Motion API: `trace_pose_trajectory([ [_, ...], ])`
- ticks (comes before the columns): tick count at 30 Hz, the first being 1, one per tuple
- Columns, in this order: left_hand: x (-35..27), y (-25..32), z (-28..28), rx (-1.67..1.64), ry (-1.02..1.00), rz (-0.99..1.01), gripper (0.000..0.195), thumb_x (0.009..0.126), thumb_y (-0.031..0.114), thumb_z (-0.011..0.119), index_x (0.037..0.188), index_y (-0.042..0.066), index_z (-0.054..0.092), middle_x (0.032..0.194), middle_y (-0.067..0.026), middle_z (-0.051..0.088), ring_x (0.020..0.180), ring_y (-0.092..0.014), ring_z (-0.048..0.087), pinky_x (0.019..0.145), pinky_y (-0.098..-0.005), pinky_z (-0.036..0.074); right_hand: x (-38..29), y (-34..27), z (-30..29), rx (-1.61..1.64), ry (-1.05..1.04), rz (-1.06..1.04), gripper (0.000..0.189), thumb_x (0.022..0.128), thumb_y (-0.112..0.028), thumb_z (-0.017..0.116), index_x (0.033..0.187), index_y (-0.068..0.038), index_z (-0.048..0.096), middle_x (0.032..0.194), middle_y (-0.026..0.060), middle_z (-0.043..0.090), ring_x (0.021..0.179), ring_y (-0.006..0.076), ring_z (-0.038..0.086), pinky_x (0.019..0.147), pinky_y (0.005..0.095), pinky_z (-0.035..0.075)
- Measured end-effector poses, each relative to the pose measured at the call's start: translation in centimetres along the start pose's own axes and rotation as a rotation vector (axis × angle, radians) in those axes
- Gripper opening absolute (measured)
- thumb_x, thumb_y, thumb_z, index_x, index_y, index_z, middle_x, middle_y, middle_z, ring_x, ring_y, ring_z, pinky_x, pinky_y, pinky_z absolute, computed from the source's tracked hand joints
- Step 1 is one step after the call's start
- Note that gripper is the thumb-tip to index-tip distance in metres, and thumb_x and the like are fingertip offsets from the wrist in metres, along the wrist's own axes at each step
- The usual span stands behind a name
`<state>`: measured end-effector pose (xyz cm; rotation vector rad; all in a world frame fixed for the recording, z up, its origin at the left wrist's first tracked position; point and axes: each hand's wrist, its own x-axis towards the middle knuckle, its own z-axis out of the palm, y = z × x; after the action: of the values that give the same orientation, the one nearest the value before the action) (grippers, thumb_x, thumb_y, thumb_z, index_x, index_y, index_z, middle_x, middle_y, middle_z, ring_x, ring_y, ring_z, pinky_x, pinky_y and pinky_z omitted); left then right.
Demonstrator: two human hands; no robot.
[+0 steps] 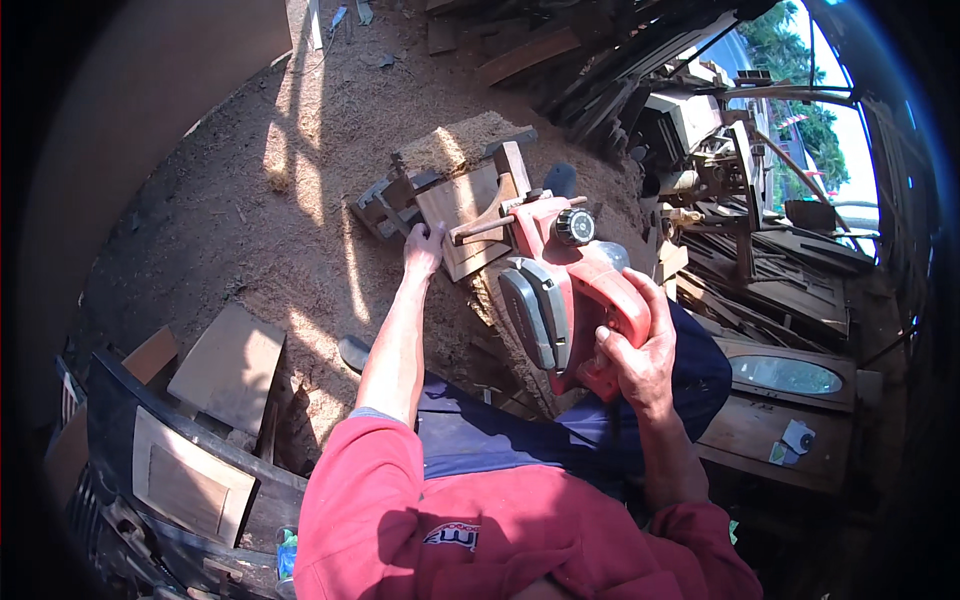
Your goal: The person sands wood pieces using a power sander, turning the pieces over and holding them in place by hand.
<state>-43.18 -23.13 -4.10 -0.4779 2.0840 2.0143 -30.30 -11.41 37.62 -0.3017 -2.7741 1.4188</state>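
My right hand (645, 349) is closed around the rear handle of a red electric hand planer (544, 289), which has a black depth knob at its front. A wooden guide or fence piece with a rod is beside the planer's front. To the left, my left hand (424, 246) is at the near left edge of a flat wooden panel (463, 199), its fingers bent; whether they grip the edge is not plain. The panel rests on a low wooden support, partly hidden by the planer. Wood shavings (450, 146) are heaped just beyond the panel.
Shavings cover the ground (337, 150). At lower left, a framed wooden panel (191, 476) lies on a dark bench (277, 491), near a plain board (229, 367). Stacked timber (780, 277) and a panel with an oval inset (787, 373) are on the right.
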Motion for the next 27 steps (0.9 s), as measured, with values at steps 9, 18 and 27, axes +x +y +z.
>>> trace_pose_trajectory([
  [9, -3.0, 0.6, -4.3, -0.418, 0.113, -0.32, 0.049, 0.099, 0.045, 0.063, 0.112, -0.002, 0.06, 0.085, -0.0077, 0.067, 0.07, -0.015, 0.065, 0.063, -0.0323, 0.053, -4.2, 0.0, 0.2, 0.116, -0.025, 0.124, 0.071, 0.079, 0.001, 0.072, 0.144, -0.002, 0.045, 0.125, 0.0107, 0.06, 0.103, 0.0127, 0.06, 0.093, 0.0302, 0.051],
  [18, -20.5, 11.0, -13.8, -0.29, 0.921, 0.157, 0.033, 0.112, 0.03, 0.033, 0.122, 0.002, 0.049, 0.094, -0.0067, 0.049, 0.076, -0.016, 0.045, 0.068, -0.0301, 0.042, -2.7, 0.4, 6.2, 0.042, -0.136, -0.041, 0.07, 0.076, -0.009, 0.075, 0.141, -0.003, 0.052, 0.132, 0.0191, 0.059, 0.116, 0.0285, 0.061, 0.102, 0.0397, 0.049],
  [27, -35.2, 13.0, -21.8, 1.257, 0.004, 0.052, 0.032, 0.099, 0.037, 0.059, 0.099, 0.007, 0.068, 0.098, -0.013, 0.066, 0.095, -0.03, 0.066, 0.081, -0.046, 0.051, -1.3, -3.5, 16.1, 0.041, -0.323, -0.305, 0.07, 0.074, -0.018, 0.072, 0.14, -0.009, 0.051, 0.118, 0.0274, 0.065, 0.111, 0.0422, 0.064, 0.098, 0.0445, 0.051],
])
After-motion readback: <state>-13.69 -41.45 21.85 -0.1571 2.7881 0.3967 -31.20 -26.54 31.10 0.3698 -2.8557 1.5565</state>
